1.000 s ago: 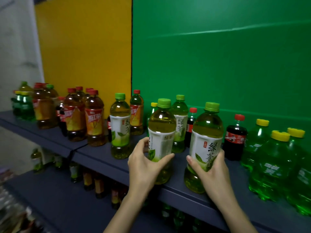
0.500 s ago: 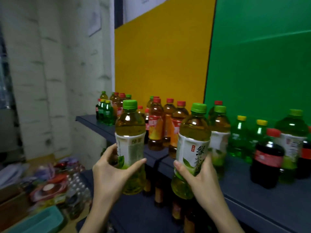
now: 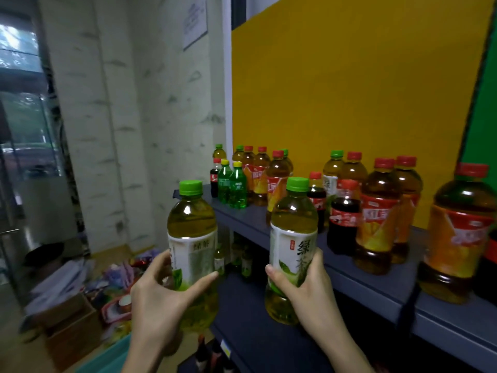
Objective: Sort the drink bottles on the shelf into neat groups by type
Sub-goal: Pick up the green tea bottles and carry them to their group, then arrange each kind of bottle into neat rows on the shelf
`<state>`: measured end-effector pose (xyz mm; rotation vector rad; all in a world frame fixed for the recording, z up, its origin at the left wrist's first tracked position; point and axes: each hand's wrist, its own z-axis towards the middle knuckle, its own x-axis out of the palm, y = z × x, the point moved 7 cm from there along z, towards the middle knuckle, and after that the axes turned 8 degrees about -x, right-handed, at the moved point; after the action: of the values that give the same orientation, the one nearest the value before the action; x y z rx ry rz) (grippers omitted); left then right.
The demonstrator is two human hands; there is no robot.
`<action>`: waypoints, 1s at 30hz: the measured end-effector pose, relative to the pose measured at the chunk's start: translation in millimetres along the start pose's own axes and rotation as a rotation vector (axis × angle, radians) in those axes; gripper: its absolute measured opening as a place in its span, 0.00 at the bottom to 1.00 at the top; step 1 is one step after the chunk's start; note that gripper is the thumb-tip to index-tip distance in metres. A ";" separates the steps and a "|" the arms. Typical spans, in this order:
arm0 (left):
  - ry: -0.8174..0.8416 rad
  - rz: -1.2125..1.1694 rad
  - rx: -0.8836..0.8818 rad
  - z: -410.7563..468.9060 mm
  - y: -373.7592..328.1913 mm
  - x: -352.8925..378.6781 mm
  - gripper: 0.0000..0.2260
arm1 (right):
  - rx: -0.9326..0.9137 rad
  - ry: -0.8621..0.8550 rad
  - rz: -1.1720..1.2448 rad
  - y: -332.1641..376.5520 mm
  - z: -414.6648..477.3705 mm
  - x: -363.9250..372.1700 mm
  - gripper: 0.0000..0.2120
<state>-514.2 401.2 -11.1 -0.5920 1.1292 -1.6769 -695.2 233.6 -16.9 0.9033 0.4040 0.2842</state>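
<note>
Fingers of left hand [image 3: 158,300] clamping one bottle [image 3: 192,224], right hand [image 3: 312,294] other bottle [image 3: 294,224], labels [image 3: 291,249] part-covered

A: What fills the back?

B: A yellow panel [image 3: 349,90]. A green panel [image 3: 484,117] borders its right edge.

A: And left of the yellow panel?

B: A white wall [image 3: 121,117] with grey streaks. It has a paper notice [image 3: 195,21] on it, level with the panel's top. Farther left is a glass pane [image 3: 18,103].

A: Lower down?

B: On the floor, below and well left of the panel, there's a cardboard box [image 3: 72,329], loose white papers [image 3: 59,281], a heap of coloured packets [image 3: 118,278] and a teal bin [image 3: 107,356].
</note>
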 end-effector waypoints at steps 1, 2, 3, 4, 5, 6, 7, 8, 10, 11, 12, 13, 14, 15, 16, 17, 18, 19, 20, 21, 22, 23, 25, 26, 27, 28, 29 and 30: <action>-0.001 0.002 -0.005 11.3 8.4 -2.2 0.30 | 0.003 0.007 -0.005 -4.6 8.6 11.8 0.29; -0.001 0.003 -0.007 23.4 17.6 -3.9 0.29 | 0.003 0.010 -0.010 -9.2 17.9 23.3 0.29; -0.004 -0.001 -0.010 35.7 26.3 -4.8 0.30 | -0.001 0.012 -0.016 -13.8 27.5 34.7 0.29; -0.009 -0.007 -0.014 49.0 35.9 -5.0 0.31 | -0.006 0.015 -0.020 -18.4 38.0 46.2 0.29; -0.010 -0.010 -0.014 62.8 45.1 -4.3 0.32 | -0.013 0.018 -0.023 -23.3 49.2 57.7 0.30; -0.010 -0.014 -0.012 77.2 53.5 -3.3 0.33 | -0.020 0.018 -0.024 -28.3 60.9 68.9 0.30; -0.009 -0.018 -0.007 92.7 61.2 -1.9 0.34 | -0.028 0.015 -0.025 -33.2 73.1 80.0 0.31; -0.004 -0.023 -0.005 109.5 68.8 -0.1 0.35 | -0.034 0.009 -0.022 -38.7 86.1 91.3 0.32; 0.009 -0.042 -0.008 145.2 81.1 4.8 0.34 | -0.047 -0.007 -0.023 -49.5 114.1 112.3 0.33; 0.013 -0.049 -0.002 164.4 86.2 7.5 0.33 | -0.054 -0.017 -0.028 -54.4 129.5 121.8 0.32; 0.016 -0.050 0.004 183.8 90.9 10.5 0.31 | -0.057 -0.025 -0.036 -58.9 145.0 130.4 0.31; 0.016 -0.049 0.008 202.8 95.1 13.5 0.30 | -0.061 -0.032 -0.045 -62.5 160.3 138.2 0.31; 0.016 -0.047 0.019 221.9 99.2 16.2 0.28 | -0.067 -0.043 -0.056 -65.7 175.1 144.9 0.31; 0.017 -0.044 0.034 239.6 102.0 19.0 0.26 | -0.076 -0.057 -0.072 -68.5 188.8 150.7 0.31; 0.017 -0.044 0.047 256.3 105.0 21.5 0.25 | -0.083 -0.071 -0.092 -71.1 201.7 155.5 0.33; 0.018 -0.049 0.056 271.9 107.9 24.2 0.25 | -0.089 -0.087 -0.115 -73.4 213.7 159.1 0.34; 0.019 -0.051 0.063 286.7 112.0 26.3 0.25 | -0.085 -0.107 -0.141 -76.4 224.5 161.8 0.35; 0.023 -0.051 0.071 300.1 115.1 29.0 0.25 | -0.082 -0.130 -0.168 -78.7 233.9 163.1 0.35; 0.032 -0.049 0.078 313.3 119.1 32.0 0.25 | -0.078 -0.155 -0.195 -80.9 242.0 163.4 0.34; 0.047 -0.048 0.085 327.2 124.3 35.9 0.25 | -0.076 -0.180 -0.221 -82.9 249.3 163.3 0.33; 0.063 -0.050 0.090 341.1 129.7 40.3 0.25 | -0.071 -0.203 -0.243 -85.6 255.8 162.9 0.32; 0.073 -0.053 0.093 355.2 136.0 44.5 0.25 | -0.065 -0.226 -0.260 -88.2 261.7 162.7 0.31; 0.089 -0.073 0.097 383.1 149.3 54.2 0.24 | -0.047 -0.279 -0.291 -95.9 271.0 161.4 0.30; 0.103 -0.086 0.101 396.9 155.1 60.5 0.23 | -0.036 -0.308 -0.312 -100.7 274.7 160.6 0.30; 0.124 -0.102 0.108 410.1 160.3 67.5 0.22 | -0.023 -0.336 -0.335 -105.2 277.6 160.3 0.30; 0.149 -0.117 0.109 423.7 166.7 75.0 0.22 | -0.009 -0.364 -0.359 -109.8 280.2 160.6 0.31; 0.175 -0.135 0.108 436.8 171.7 83.6 0.22 | 0.002 -0.393 -0.385 -114.0 282.8 160.7 0.32; 0.202 -0.150 0.105 450.1 177.7 92.6 0.21 | 0.010 -0.422 -0.410 -117.8 285.2 160.6 0.33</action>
<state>-109.6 121.9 21.2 -0.4572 1.1531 -1.9475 -414.9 29.4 10.6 0.8425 0.1899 -0.2824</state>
